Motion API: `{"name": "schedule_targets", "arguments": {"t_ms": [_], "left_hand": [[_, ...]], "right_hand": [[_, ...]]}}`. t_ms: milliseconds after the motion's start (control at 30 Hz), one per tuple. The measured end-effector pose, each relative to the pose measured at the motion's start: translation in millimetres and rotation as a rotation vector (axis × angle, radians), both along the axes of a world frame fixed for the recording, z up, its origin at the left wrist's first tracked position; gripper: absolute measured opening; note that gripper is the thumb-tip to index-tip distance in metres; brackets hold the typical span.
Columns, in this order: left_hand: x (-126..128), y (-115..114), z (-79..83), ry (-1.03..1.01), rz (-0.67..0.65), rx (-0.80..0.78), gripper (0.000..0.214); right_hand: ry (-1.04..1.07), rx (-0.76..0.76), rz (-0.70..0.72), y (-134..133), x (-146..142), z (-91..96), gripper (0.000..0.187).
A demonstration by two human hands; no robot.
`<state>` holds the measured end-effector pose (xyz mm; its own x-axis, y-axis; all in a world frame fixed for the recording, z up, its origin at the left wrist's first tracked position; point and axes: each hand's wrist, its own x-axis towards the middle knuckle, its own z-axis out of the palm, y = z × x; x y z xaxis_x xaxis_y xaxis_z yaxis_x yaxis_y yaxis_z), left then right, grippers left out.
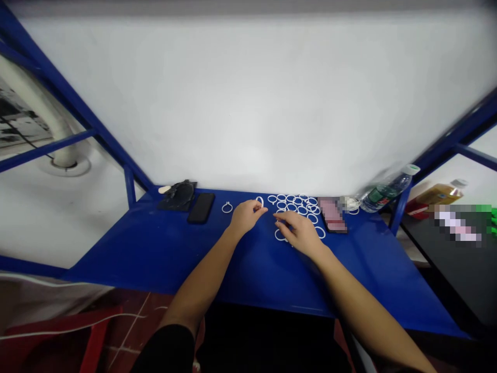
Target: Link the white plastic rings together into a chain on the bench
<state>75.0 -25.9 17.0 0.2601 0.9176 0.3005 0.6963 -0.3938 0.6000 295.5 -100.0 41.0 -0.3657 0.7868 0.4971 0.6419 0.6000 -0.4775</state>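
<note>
The left hand [246,217] pinched a white ring [262,201] above the desk [248,274], towards its far edge. The right hand [301,231], fingers bent, was at a cluster of rings [297,202] near that edge; its grip could not be told. A lone ring [227,212] lay beside a black phone [201,208].

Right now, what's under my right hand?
White rings peek out on both sides of your right hand, on the blue table; whatever lies directly beneath it is covered.
</note>
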Motion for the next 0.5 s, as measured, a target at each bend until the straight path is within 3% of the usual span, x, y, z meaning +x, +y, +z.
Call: {"name": "schedule_targets", "arguments": {"t_ms": [100,200,333,500], "left_hand": [[9,-11,-2.9,-0.237,-0.025,-0.039,0.022],[12,-16,-13.8,-0.437,-0.161,-0.232,0.031],[10,-17,-23.9,-0.535,-0.319,-0.439,0.039],[8,-17,-23.9,-0.578,-0.359,-0.493,0.047]], "right_hand": [[-0.041,-0.023,-0.027,10,-9,-9.6,0.036],[-0.012,-0.011,-0.083,15,-14,-29.5,0.035],[0.015,0.049,-0.05,12,-14,-50.5,0.026],[0.075,0.143,-0.062,8,-12,-58.1,0.026]]}}
